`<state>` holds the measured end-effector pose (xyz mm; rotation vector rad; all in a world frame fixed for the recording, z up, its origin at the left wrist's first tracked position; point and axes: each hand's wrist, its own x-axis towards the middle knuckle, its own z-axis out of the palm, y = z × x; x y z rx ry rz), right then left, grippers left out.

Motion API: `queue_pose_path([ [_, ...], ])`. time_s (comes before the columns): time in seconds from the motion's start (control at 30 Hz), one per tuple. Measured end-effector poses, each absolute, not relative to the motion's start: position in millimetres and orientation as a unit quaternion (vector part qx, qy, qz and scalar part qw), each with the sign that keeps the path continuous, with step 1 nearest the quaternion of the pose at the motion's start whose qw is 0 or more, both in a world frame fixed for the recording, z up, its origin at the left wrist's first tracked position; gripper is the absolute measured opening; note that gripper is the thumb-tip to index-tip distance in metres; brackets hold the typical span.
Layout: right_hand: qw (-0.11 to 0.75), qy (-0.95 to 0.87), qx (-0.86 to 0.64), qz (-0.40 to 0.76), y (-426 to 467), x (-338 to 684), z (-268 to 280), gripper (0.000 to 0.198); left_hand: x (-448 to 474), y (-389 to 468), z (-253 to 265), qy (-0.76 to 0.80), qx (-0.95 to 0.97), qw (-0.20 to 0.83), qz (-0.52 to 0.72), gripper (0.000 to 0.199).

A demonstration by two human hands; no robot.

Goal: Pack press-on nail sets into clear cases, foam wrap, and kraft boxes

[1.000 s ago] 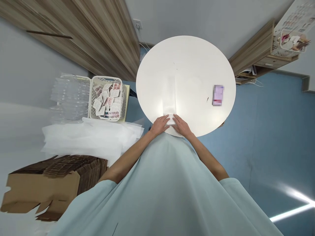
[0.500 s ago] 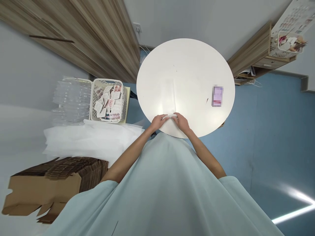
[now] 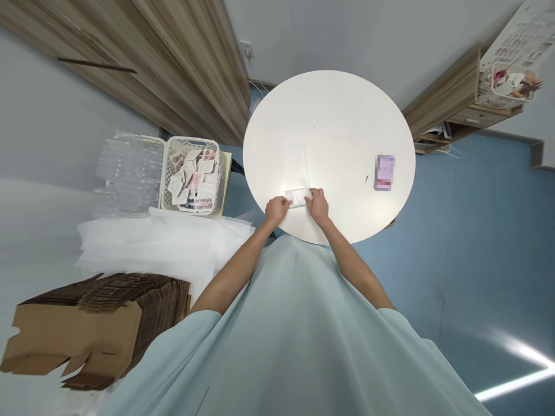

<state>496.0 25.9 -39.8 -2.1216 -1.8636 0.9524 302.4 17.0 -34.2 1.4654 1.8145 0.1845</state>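
Observation:
Near the front edge of the round white table, my two hands hold a small flat bundle wrapped in white foam sheet. My left hand pinches its left end between thumb and fingers. At the right end, my right hand grips it with thumb and fingers closed. A thin, pale sheet runs from the bundle toward the far side of the table and barely stands out from the tabletop. Whatever the wrap encloses is hidden.
A blurred purple box-like item lies on the table's right side. To my left are a white basket of small carded packets, clear plastic packs, a stack of white foam sheets and flattened cardboard boxes. A wooden cabinet stands beyond.
The narrow roll between my hands now shows as a wider, flat wrapped bundle. My right hand has moved slightly away from me, and my fingers have shifted to the bundle's ends.

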Motion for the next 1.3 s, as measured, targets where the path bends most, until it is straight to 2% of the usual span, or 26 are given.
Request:
queue_pose_path([
  [0.13,0.088,-0.732,-0.616,0.276,36.9,494.5,-38.9,0.059,306.5,25.3,-37.8,0.643,0.698,0.293,0.119,0.063],
  [0.27,0.051,-0.782,-0.540,0.307,44.0,497.6,-40.2,0.064,306.3,42.2,-46.8,0.492,0.802,0.327,0.090,0.077],
  [0.4,0.076,-0.783,-0.529,0.319,34.1,506.0,-41.6,0.063,302.4,43.8,-48.8,0.485,0.799,0.353,0.040,0.077],
  [0.67,0.110,-0.780,-0.520,0.330,-23.8,514.6,-47.5,0.061,290.1,-0.8,-42.3,0.465,0.807,0.362,0.034,0.078],
  [0.8,0.101,-0.789,-0.511,0.325,-48.2,515.6,-53.1,0.070,283.5,-19.4,-44.2,0.453,0.809,0.373,0.032,0.080],
  [1.1,0.094,-0.798,-0.507,0.312,-55.7,519.9,-50.8,0.069,280.5,-22.3,-48.4,0.431,0.829,0.357,0.013,0.078],
  [1.3,0.116,-0.759,-0.536,0.352,-44.5,526.1,-37.8,0.055,284.3,-14.8,-36.2,0.498,0.765,0.408,0.016,0.078],
])
